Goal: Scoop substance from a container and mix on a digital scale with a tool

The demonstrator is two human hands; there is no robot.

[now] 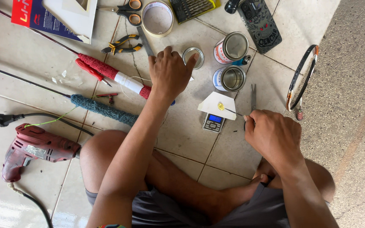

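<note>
Your left hand rests palm down, fingers curled, on the floor tiles beside the red-wrapped racket handle; whether it grips anything underneath I cannot tell. Your right hand pinches a thin stick, whose tip sits in a yellow blob on the white paper laid over the small pocket scale.

The paper overhangs the scale, so pressing or stirring off-centre could tip it and slide the blob onto the tiles. The two open tins stand just beyond the paper, and a loose lid lies at your left fingertips; a careless sweep of either wrist could knock a tin over. The smartphone lies near the tins, in the path of any spill. The metal tweezers lie close to your right knuckles and could snag the stick.
</note>
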